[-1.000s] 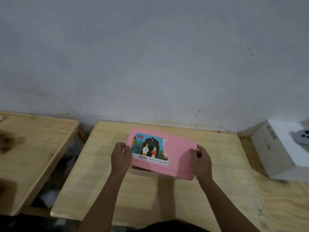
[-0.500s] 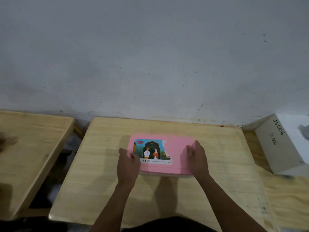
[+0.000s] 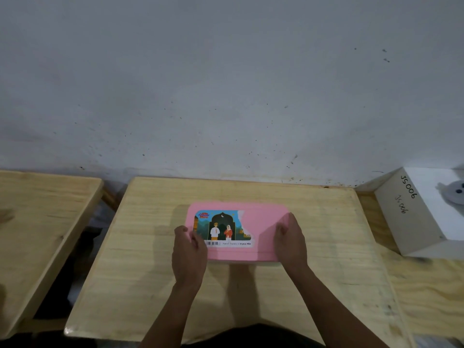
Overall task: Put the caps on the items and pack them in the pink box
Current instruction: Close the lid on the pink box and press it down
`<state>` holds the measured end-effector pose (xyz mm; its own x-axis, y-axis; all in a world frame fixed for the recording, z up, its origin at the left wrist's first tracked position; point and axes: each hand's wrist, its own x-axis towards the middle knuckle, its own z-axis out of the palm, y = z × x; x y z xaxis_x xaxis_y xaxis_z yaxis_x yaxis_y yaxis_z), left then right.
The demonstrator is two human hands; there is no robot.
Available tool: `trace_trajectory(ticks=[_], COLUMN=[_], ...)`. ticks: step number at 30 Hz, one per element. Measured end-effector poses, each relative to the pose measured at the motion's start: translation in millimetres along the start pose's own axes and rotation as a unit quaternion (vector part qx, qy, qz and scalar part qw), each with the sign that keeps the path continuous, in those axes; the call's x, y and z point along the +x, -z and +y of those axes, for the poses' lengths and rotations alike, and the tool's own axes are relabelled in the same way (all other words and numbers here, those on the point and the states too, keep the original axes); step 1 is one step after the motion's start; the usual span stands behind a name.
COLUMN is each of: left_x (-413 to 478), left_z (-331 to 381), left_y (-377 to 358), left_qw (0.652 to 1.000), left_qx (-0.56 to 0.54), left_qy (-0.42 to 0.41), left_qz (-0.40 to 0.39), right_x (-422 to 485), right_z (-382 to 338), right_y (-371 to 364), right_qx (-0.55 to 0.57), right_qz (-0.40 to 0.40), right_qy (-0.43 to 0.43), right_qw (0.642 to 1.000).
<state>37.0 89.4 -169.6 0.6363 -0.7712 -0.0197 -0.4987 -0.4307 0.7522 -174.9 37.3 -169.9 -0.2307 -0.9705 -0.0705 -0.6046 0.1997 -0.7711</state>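
Lowered since earlier, the pink box (image 3: pixel 261 222) rests on the table (image 3: pixel 326 234), both hands (image 3: pixel 189 254) gripping its ends.

Pink box (image 3: pixel 261 222) flat on table (image 3: pixel 150 272); left hand (image 3: pixel 188 257), right hand (image 3: pixel 291 243) pressing lid ends.

— We see a pink, smooth plastic box (image 3: pixel 261 229) with a glossy printed paper label (image 3: pixel 221 228).

— And we see the pale wooden table (image 3: pixel 326 222) — matt, grainy.
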Motion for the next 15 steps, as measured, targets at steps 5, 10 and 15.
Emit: trace_trajectory(ticks=[5, 10, 15], left_x=[-2, 8, 25], left_z=[-11, -22, -12], left_y=[-4, -12, -12], left_qw=[0.999, 0.984, 0.949], left_qx=[0.034, 0.142, 0.241], left_qy=[-0.036, -0.107, -0.156], left_qz=[-0.005, -0.029, -0.135], right_x=[-5, -1, 12], right_z=[12, 13, 2], right_y=[-5, -11, -17], right_qx=[-0.004, -0.172, -0.245], right_qz=[0.011, -0.017, -0.083], right_qy=[0.007, 0.013, 0.101], right_qw=[1.000, 0.985, 0.961])
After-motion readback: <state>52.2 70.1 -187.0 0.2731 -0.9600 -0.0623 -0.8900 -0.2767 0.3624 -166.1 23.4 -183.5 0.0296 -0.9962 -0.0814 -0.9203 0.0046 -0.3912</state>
